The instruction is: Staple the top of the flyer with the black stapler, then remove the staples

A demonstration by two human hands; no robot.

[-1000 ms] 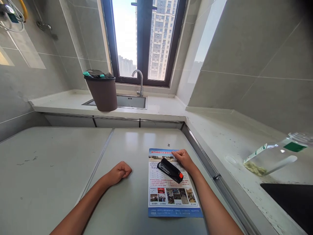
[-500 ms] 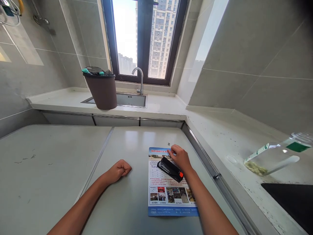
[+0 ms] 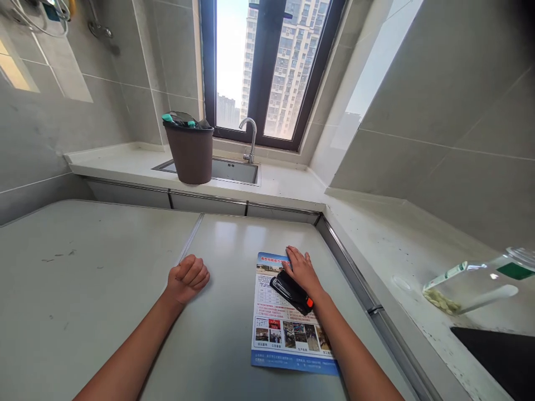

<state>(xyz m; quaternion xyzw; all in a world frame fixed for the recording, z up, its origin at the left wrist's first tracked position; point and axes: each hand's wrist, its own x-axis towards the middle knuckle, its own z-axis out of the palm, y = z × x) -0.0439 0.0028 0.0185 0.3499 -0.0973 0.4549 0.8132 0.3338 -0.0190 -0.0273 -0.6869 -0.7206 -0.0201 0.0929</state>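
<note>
My left hand (image 3: 188, 278) is closed in a fist above the pale table, left of the paper, and nothing shows in it. My right hand (image 3: 302, 269) lies over the upper right part of a printed flyer (image 3: 271, 356), with its fingers stretched out and palm down. Beside its thumb and wrist lies a black stapler (image 3: 291, 291) with an orange-red tip, slanted across the flyer. The palm hides part of the flyer's top right, and the forearm covers its lower right edge.
A brown bin (image 3: 190, 153) stands at the edge of the sink (image 3: 238, 171), near a faucet (image 3: 251, 139). On the right counter (image 3: 368, 234) sits a clear jar (image 3: 472, 289) with green contents, near a black panel (image 3: 497, 356). A seam (image 3: 192, 234) crosses the table.
My right fingers have uncurled and now lie stretched out over the flyer. My left fist has turned and shifted left. The camera view has tilted slightly.
</note>
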